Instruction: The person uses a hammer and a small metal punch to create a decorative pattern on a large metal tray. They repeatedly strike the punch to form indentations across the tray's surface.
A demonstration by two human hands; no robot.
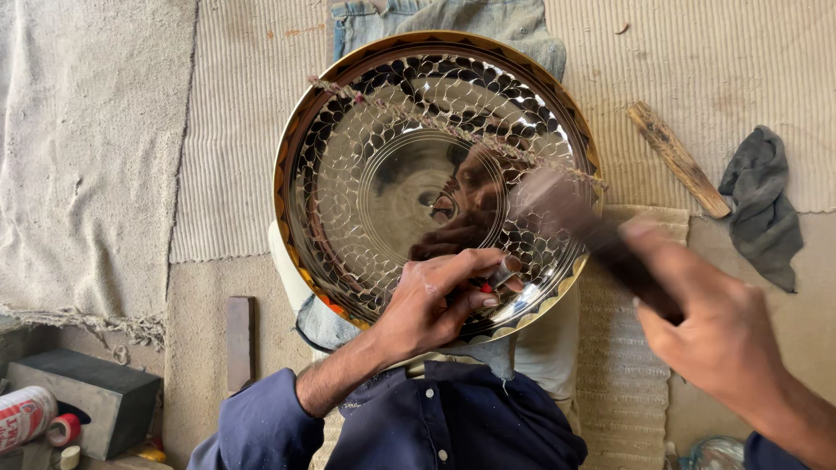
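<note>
A large round shiny metal plate with an engraved scale pattern and a gold and dark rim rests tilted on my lap. My left hand pinches a small metal chisel against the plate's lower right part. My right hand grips a dark wooden mallet, blurred, raised just above the chisel. A thin cord runs slantwise across the plate's face.
Woven mats and cloth cover the floor. A wooden stick and a grey rag lie at the right. At the left are a flat dark bar, a grey block, a can and a tape roll.
</note>
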